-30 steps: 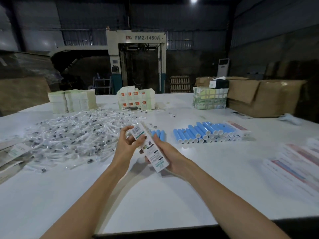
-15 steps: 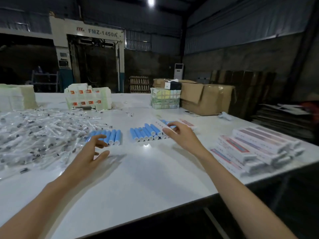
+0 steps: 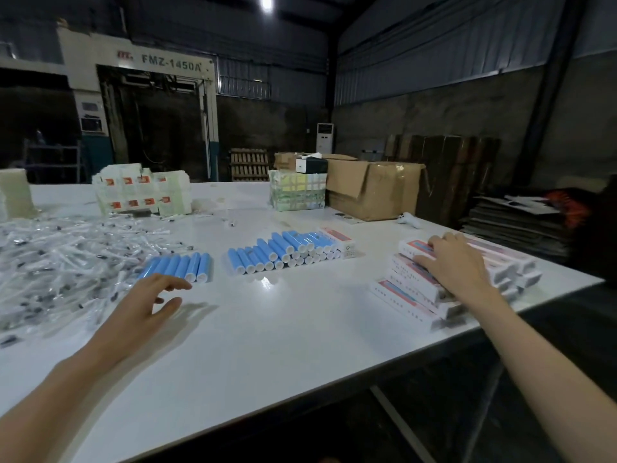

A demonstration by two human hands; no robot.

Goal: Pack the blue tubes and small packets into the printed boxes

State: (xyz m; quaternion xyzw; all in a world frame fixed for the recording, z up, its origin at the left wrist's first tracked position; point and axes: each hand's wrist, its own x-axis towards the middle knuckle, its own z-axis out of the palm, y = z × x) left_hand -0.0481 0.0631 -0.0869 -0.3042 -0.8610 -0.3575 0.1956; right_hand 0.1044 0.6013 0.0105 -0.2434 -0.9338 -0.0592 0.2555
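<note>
White bench (image 3: 300,329) carries it all: clear small packets (image 3: 60,262) heaped along the left edge, brown carton (image 3: 374,192) at the far right corner, printed boxes (image 3: 417,289) stacked at the right edge, blue tubes (image 3: 277,252) piled mid-bench, short row of tubes (image 3: 177,267) just left of that pile. Right hand (image 3: 457,265) lies flat on the box stack, fingers straight, gripping nothing. Left hand (image 3: 143,305) hovers just in front of the short row, fingers loose and spread, empty

Blue tubes (image 3: 283,250) with white caps, red-and-white printed boxes (image 3: 414,282), white table (image 3: 267,329).
</note>
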